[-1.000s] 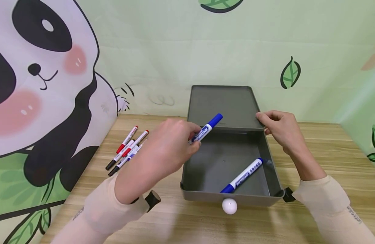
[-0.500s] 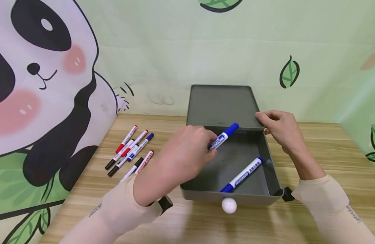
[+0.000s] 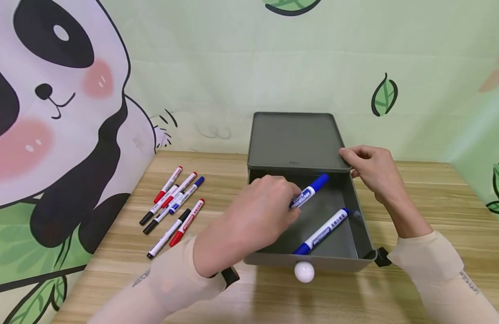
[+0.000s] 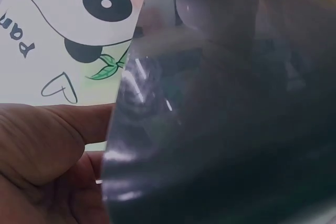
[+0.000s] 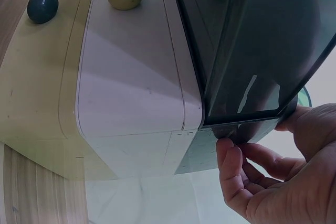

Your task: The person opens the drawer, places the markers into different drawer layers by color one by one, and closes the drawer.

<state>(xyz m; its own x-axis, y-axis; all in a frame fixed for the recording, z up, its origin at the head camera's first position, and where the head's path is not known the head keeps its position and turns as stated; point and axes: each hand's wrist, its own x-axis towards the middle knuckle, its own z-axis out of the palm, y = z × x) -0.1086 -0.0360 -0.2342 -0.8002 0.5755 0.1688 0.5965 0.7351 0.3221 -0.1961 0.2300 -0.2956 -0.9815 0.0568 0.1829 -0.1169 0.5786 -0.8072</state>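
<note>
My left hand [image 3: 259, 211] pinches a blue whiteboard marker [image 3: 309, 191] over the pulled-out grey drawer [image 3: 310, 261], its blue tip pointing up to the right. Inside that drawer lies another blue whiteboard marker [image 3: 322, 231], slanting from the front wall toward the back right. My right hand [image 3: 375, 173] grips the right front corner of the grey cabinet top [image 3: 296, 141], thumb above and fingers below. The right wrist view shows the same hand [image 5: 278, 163] at the dark unit's edge. In the left wrist view, the drawer's dark front [image 4: 220, 103] hides the fingers and marker.
Several red, black and blue markers [image 3: 178, 198] lie loose on the wooden table [image 3: 221, 297] at left. A white knob [image 3: 304, 272] juts from the drawer front. Under the grey unit are white [image 5: 136, 77] and yellowish [image 5: 42, 77] drawers. A panda-print backdrop [image 3: 217, 67] stands behind.
My left hand has carried the blue marker to the right and lower, over the drawer, uncovering more markers on the table. The right hand stays on the corner.
</note>
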